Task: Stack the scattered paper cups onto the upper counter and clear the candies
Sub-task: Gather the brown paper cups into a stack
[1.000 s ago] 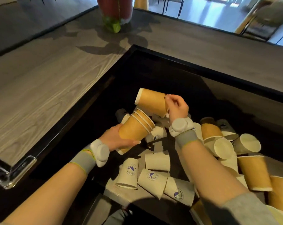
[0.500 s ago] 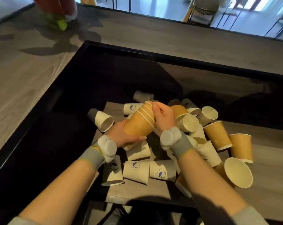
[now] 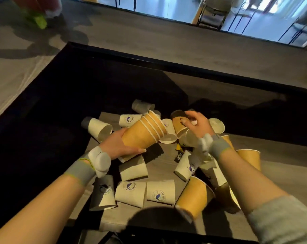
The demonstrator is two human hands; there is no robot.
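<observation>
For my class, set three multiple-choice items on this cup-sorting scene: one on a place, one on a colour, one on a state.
1. Where is the nested cup stack? A on the upper counter; B in the left hand; C on the floor.
2. What colour are its cups? A orange; B blue; C green.
3. How do the near white logo cups lie? A upright; B crushed flat; C on their sides.
Answers: B, the fingers wrap the stack. A, its walls are orange. C, their mouths point sideways.
</observation>
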